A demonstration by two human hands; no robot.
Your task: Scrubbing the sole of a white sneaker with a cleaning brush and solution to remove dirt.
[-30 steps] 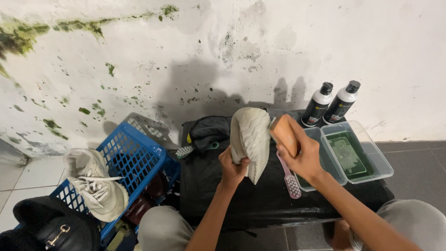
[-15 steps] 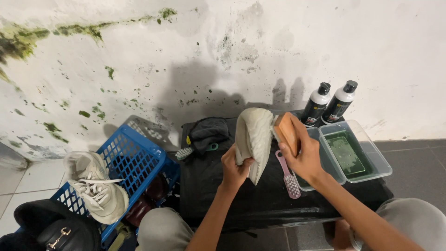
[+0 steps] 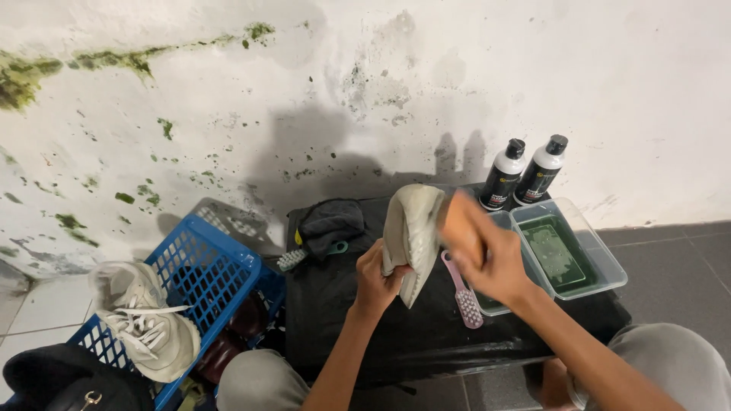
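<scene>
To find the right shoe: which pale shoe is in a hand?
The pale shoe gripped by the left hand; the laced sneaker rests on the blue basket.

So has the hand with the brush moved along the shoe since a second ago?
Yes. The right hand has slid left across the pale shoe, further from the two black-capped bottles, and is blurred with motion. The left hand grips the shoe.

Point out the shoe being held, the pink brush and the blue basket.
pale shoe (image 3: 411, 228), head view, on its upturned sole.
pink brush (image 3: 464, 297), head view, on the handle just above the bristles.
blue basket (image 3: 205, 274), head view, on its lattice side wall.
</scene>
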